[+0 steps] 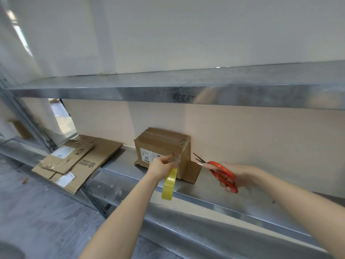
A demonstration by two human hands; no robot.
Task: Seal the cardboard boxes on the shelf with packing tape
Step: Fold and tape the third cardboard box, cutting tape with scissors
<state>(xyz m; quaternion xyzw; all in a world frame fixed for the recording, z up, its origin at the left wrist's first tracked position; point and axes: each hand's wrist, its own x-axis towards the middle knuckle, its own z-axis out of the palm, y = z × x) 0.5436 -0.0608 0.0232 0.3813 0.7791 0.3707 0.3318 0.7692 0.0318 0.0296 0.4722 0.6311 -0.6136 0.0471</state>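
Two galvanised metal shelves run along a pale wall (261, 137): an upper shelf (149, 94) overhead and a lower shelf (214, 193) at arm level. One cardboard box (162, 144) stands at the lower shelf's back edge, touching the wall, its top seam taped and its bottom flaps splayed on the metal. Flattened cartons (78, 163) lie stacked toward the shelf's left end, overhanging its front edge. Bare metal stretches right of the box. The left hand (160, 168) reaches the box's front right corner, fingers curled, pinching the strip from the yellow tape roll (169, 184), which hangs below that hand. The right hand (240, 174), just right of the box, grips red scissors (222, 172), blades parted and pointing toward the box.
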